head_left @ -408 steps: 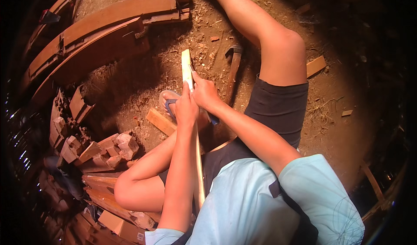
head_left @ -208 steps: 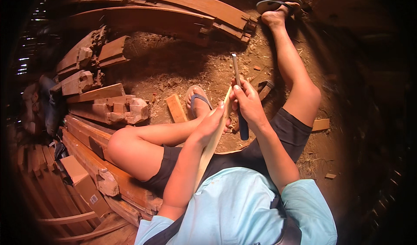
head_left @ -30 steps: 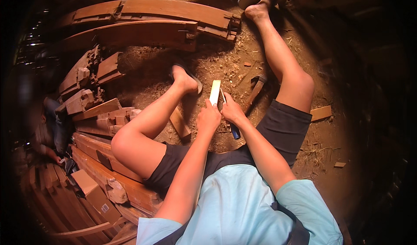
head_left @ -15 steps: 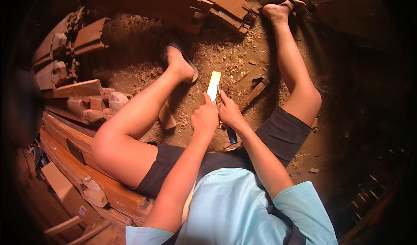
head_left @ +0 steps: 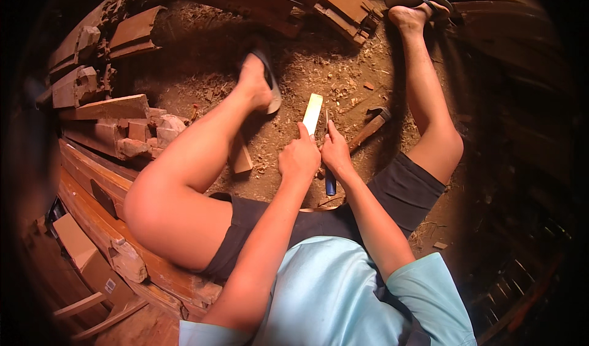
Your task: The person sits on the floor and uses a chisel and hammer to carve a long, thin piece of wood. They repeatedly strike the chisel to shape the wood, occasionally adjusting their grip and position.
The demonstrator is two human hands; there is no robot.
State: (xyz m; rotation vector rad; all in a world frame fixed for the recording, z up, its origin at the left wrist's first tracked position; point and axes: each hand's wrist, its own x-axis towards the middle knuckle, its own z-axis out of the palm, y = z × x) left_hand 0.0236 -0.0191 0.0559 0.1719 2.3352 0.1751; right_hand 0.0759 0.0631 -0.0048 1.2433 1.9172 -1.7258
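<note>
My left hand (head_left: 299, 160) is closed around the lower end of a pale strip of wood (head_left: 313, 114), which points up and away from me, index finger along it. Close beside it, my right hand (head_left: 337, 152) grips a blue-handled chisel (head_left: 331, 184). The thin blade stands up past my fingertips, just right of the wood and apart from it, while the handle sticks out below the fist. The lower end of the wood is hidden by my left hand. A wooden-handled hammer (head_left: 368, 131) lies on the ground beyond my right hand.
Wood chips cover the dirt floor (head_left: 319, 69) between my legs. Stacked carved timber (head_left: 123, 109) fills the left side, and a long plank (head_left: 334, 5) lies at the far side. A small wood block (head_left: 241, 157) rests by my left shin. A cardboard box (head_left: 104, 275) is at lower left.
The whole view has shifted slightly, so things sit further right. The chisel blade has come away from the wood's edge to the right and turned more upright. Both hands keep their holds.
</note>
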